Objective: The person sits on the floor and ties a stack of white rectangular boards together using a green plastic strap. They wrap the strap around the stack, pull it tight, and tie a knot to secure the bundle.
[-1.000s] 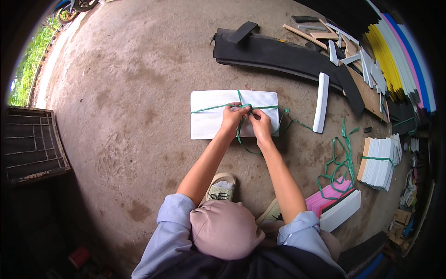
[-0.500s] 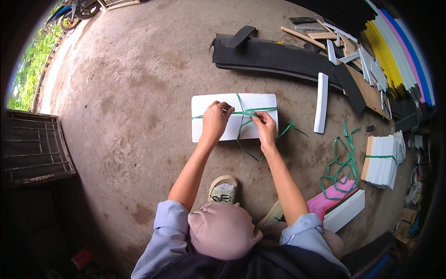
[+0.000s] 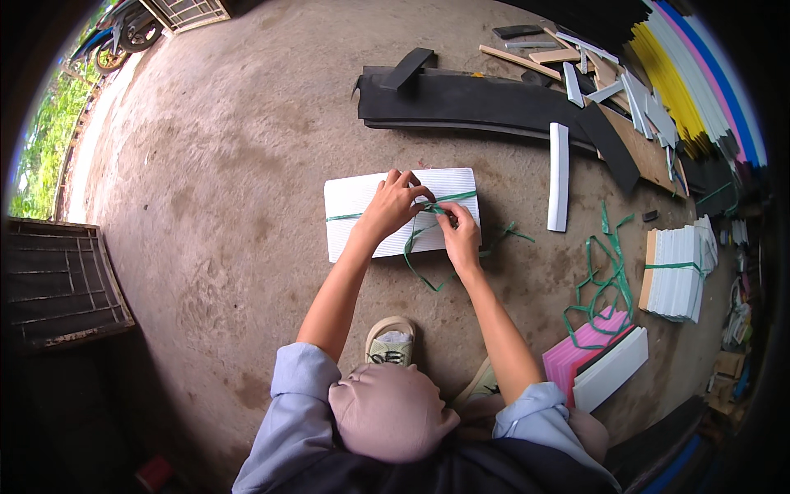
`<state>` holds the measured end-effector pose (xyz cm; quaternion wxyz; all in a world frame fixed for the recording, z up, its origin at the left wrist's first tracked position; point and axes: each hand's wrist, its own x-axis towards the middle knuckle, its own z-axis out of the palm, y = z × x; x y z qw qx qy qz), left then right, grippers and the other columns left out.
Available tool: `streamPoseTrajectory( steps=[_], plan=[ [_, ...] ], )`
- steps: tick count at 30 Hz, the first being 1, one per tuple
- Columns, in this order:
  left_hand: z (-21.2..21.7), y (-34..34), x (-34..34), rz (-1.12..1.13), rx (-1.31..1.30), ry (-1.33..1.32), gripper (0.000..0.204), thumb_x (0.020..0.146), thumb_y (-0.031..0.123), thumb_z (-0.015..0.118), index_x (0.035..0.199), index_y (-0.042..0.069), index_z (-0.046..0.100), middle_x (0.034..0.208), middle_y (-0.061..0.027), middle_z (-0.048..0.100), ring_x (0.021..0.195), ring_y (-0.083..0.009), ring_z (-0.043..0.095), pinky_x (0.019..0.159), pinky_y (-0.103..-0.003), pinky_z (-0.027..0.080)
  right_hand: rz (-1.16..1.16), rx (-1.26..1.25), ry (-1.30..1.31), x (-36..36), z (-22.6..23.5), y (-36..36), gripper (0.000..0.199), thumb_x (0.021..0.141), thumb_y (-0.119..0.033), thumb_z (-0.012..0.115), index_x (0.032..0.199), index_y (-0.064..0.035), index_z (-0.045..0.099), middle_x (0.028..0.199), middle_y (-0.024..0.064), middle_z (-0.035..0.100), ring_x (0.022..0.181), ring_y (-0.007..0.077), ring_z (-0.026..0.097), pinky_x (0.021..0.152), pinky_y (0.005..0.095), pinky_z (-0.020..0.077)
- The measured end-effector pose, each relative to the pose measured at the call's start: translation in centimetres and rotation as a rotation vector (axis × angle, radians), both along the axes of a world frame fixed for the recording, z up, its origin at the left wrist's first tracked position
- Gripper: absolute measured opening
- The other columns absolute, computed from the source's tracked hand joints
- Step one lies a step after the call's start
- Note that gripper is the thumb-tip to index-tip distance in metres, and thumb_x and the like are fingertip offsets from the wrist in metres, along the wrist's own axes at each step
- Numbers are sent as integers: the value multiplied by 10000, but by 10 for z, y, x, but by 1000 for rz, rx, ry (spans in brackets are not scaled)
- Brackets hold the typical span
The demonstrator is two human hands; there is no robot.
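On the concrete floor before me lies a bundle of white ribbed sheets (image 3: pixel 350 193). Green plastic twine (image 3: pixel 457 197) runs across it lengthwise, and a loose tail curls off its near edge. My left hand (image 3: pixel 392 207) is over the middle of the bundle, fingers bent and closed on the twine where the strands meet. Just to its right, my right hand (image 3: pixel 461 236) pinches the twine between thumb and fingers. The fingertips of both hands almost touch, and they partly cover the crossing of the strands.
Long black foam strips (image 3: pixel 469 103) lie beyond the bundle, with mixed offcuts at the far right. A white strip (image 3: pixel 559 177) lies nearer. To the right are tangled green twine (image 3: pixel 613 280), a tied white stack (image 3: pixel 675 276) and pink sheets (image 3: pixel 580 350). A metal grille (image 3: pixel 70 280) stands left.
My left hand has moved over to the strand crossing, closer to my right hand, its fingers now reaching down onto the twine. The whole view has shifted slightly.
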<state>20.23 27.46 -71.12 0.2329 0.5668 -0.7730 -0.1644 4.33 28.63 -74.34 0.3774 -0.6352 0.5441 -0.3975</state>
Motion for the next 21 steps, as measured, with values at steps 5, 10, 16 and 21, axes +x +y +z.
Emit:
streamPoseTrajectory(
  steps=[5,10,16,21],
  plan=[
    [0,-5,7,-41,113,163,139,748,205,635,828,93,621,857,-97,541,766,-239,531,685,-342,438,15,-81,76,2,12,2,100,757,-42,581,854,-22,573,792,87,547,761,235,538,661,348,437],
    [23,-7,1,226,358,627,290,848,304,542,750,32,532,655,-35,478,644,-135,462,593,-278,382,92,-63,322,-4,32,-2,95,779,-91,570,826,-8,562,806,123,581,781,298,566,659,396,444],
    [69,-12,28,275,278,1050,329,866,406,500,739,104,460,738,31,380,713,-64,372,679,-251,340,284,2,562,4,34,5,201,846,-214,496,842,-24,558,803,145,592,768,327,579,647,409,461],
    [139,14,72,313,57,1533,285,875,353,510,701,131,463,671,27,433,555,-51,393,560,-218,373,292,-9,644,5,15,5,210,859,-237,480,866,-37,545,781,149,587,748,323,588,628,413,475]
  ],
)
